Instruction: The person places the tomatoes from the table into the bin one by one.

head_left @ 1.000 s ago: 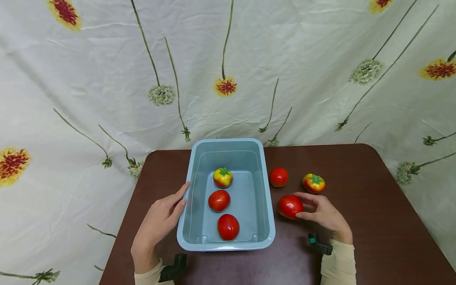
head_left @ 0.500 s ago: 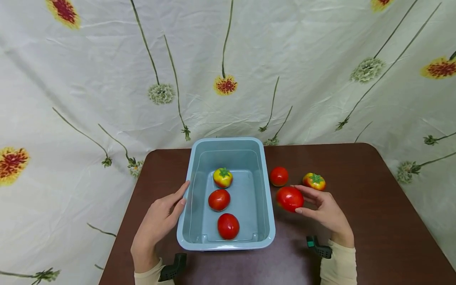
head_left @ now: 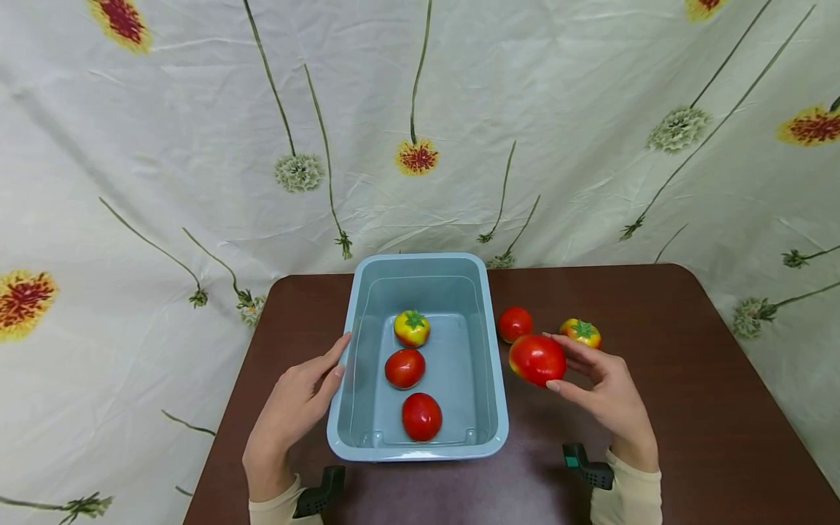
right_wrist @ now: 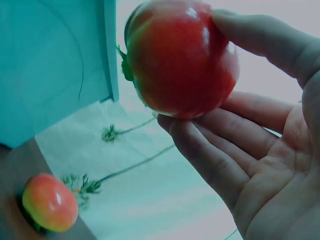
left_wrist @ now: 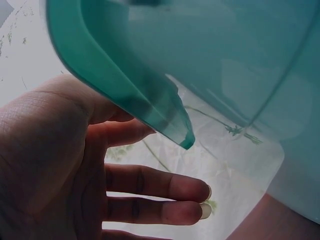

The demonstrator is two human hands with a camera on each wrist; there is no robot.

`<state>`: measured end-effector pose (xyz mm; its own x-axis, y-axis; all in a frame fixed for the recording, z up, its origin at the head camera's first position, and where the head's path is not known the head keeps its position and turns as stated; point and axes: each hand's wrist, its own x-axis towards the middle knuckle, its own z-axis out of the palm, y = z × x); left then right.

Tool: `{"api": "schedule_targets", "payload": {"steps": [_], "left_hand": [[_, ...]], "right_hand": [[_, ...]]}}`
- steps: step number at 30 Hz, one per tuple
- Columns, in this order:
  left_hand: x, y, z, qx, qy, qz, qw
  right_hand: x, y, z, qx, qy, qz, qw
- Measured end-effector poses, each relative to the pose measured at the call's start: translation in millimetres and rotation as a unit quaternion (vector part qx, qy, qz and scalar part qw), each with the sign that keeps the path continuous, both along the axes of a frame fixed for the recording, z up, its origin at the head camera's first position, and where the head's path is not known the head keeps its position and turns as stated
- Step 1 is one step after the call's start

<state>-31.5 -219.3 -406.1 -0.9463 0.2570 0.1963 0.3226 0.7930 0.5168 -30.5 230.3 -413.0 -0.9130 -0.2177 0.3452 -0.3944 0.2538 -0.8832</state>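
Observation:
My right hand [head_left: 607,390] pinches a glossy red tomato [head_left: 537,360] between thumb and fingertips, held up over the table just right of the bin. In the right wrist view the tomato [right_wrist: 182,57] shows a green leafy stem at its left side. My left hand [head_left: 295,408] touches the left rim of the light blue bin [head_left: 496,394] with thumb and index fingertip. Below that rim, the left wrist view shows the other fingers [left_wrist: 160,182] extended. Inside the bin lie a yellow-red tomato [head_left: 411,329] with a green top and two red tomatoes [head_left: 405,368], in a rough column.
Behind the held tomato, a red tomato [head_left: 515,324] sits close to the bin's right wall. A yellow-red tomato [head_left: 581,332] lies farther right, just beyond my right fingers. The dark brown table [head_left: 695,394] ends at a flower-printed cloth [head_left: 590,146] behind.
My right hand has lifted the red tomato off the table and carried it upward, slightly away from me. The left hand and the bin have stayed in place.

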Motion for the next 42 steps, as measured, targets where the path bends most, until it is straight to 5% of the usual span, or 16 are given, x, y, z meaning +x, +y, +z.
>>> {"api": "schedule_targets", "payload": {"steps": [16,33,42], "left_hand": [[1.2,1.4,0.6,-0.001,-0.004,0.005,1.0],[2.2,1.6,1.4,-0.002,-0.006,0.006,1.0],[1.2,0.9,3.0,0.001,-0.01,0.004,0.9999]], "right_hand": [[7.0,-28.5,11.7,0.001,0.032,-0.001,0.999],[7.7,-60.0,13.7,-0.036,0.063,0.044,0.996],[5.4,-43.3,13.0,0.009,0.07,-0.053,0.996]]}}
